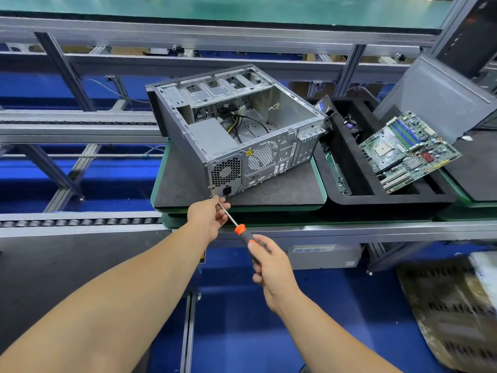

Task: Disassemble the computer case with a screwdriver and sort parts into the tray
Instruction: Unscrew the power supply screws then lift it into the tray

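Left hand (207, 216) pinches screwdriver (243, 234) shaft near tip, steadying it at case's 7 o'clock corner screw. Right hand (271, 267) grips handle to turn. Computer case (236, 130) lies open on surface (269, 195); tray (349, 157) at 3 o'clock holds motherboard (408, 149).

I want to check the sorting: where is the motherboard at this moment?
In the head view the motherboard lies tilted at the right, across the black tray, just right of the open computer case.
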